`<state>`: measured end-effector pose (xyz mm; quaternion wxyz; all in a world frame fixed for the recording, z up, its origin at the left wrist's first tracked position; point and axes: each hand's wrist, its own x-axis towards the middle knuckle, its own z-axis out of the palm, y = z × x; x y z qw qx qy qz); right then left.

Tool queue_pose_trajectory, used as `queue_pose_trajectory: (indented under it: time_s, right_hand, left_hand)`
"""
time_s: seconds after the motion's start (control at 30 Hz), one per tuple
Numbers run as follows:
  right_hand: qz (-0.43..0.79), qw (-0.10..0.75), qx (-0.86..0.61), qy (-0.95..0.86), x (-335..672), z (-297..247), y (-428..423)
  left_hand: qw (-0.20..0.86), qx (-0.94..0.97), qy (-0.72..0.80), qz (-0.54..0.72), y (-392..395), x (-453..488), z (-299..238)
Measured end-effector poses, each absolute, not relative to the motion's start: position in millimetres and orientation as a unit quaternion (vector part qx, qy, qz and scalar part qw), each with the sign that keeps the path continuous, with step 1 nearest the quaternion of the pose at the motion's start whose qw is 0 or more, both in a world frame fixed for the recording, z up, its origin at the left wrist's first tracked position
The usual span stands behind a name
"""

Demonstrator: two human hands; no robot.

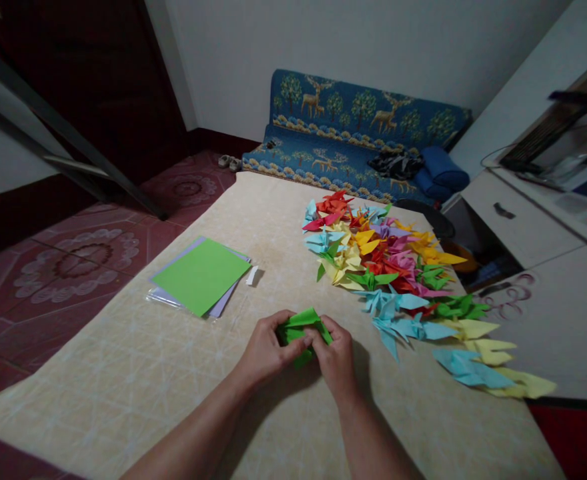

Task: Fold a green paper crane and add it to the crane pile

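A partly folded sheet of green origami paper [301, 320] is between my two hands, above the near middle of the table. My left hand [268, 347] grips its left side, thumb across the front. With fingers closed on the right side, my right hand [334, 350] pinches the paper near its centre. The lower folds are partly hidden by my thumbs. To the right lies a heap of folded paper cranes [373, 257] in red, yellow, blue, green, pink and purple. A stack of square paper [201, 277], green on top with purple beneath, rests at the left.
The table [138, 407] has a pale patterned cloth. A small white scrap [252, 276] sits beside the paper stack. Beyond the far edge stands a blue sofa [323, 150] with deer patterns. A white cabinet [548, 300] is at the right, a metal ladder [73, 133] at the left.
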<state>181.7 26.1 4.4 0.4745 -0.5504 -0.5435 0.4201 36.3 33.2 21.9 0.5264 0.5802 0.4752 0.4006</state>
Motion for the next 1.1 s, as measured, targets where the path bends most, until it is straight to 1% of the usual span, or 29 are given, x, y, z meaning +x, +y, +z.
queue_pose_trajectory:
  time_s: [0.17, 0.27, 0.37, 0.6, 0.87, 1.0, 1.1]
  right_hand:
    - [0.439, 0.470, -0.566, -0.516, 181.9, 5.9, 24.3]
    - [0.460, 0.473, -0.590, -0.465, 182.3, 4.9, 24.0]
    - [0.481, 0.480, -0.601, -0.421, 183.4, 5.4, 24.6]
    - [0.492, 0.482, -0.601, -0.406, 185.0, 4.9, 24.4]
    - [0.474, 0.488, -0.564, -0.468, 187.7, 0.2, 25.2]
    - [0.474, 0.528, -0.546, -0.445, 186.3, 0.4, 24.7]
    - [0.495, 0.545, -0.535, -0.413, 185.2, 1.7, 22.5]
  left_hand:
    - [0.561, 0.550, 0.456, 0.418, 33.0, 37.6, 17.2]
    - [0.608, 0.475, 0.432, 0.467, 34.0, 36.1, 14.3]
    - [0.630, 0.414, 0.426, 0.500, 35.4, 33.3, 14.0]
    - [0.627, 0.396, 0.442, 0.504, 36.4, 32.9, 15.3]
    - [0.615, 0.359, 0.486, 0.507, 37.1, 32.7, 21.8]
    - [0.600, 0.333, 0.505, 0.523, 37.7, 32.5, 23.2]
    - [0.596, 0.312, 0.510, 0.536, 39.0, 31.9, 18.6]
